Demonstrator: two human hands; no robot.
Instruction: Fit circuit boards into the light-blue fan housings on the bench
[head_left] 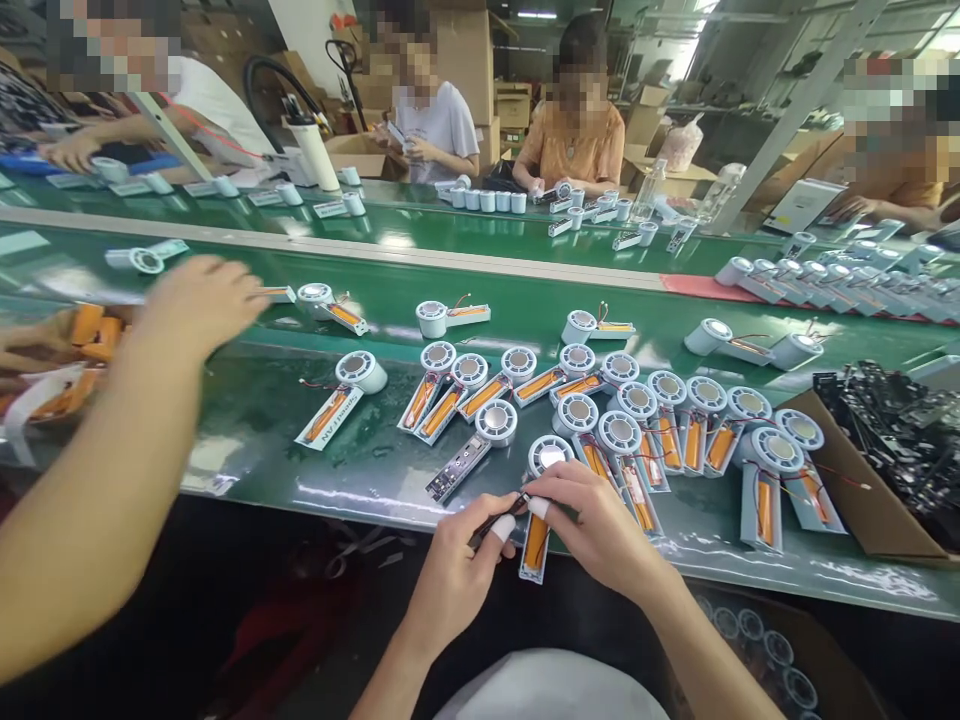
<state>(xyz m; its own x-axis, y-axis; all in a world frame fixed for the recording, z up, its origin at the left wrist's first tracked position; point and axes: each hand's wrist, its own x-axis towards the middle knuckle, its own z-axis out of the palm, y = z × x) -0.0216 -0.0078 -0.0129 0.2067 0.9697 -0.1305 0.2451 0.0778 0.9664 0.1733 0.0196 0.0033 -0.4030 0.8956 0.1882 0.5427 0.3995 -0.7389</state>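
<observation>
At the near edge of the green bench, my left hand (461,560) pinches a small dark circuit board (491,522). My right hand (592,515) closes its fingertips on the board's far end, where a thin wire seems to meet it. Directly beneath lies a white fan unit (550,455) with an orange battery (535,545) in its open handle, which sticks out over the bench edge. Left of it rests a fan unit with a dark circuit board fitted in its handle (459,468). Several more units with orange batteries (695,440) spread to the right and behind.
A cardboard box (874,510) of dark circuit boards stands at the right. Another person's arm (150,400) reaches over the bench from the left. Fan units (433,318) lie along the green belt (517,290). Several people sit across it. Below right is a box of clear round parts (776,648).
</observation>
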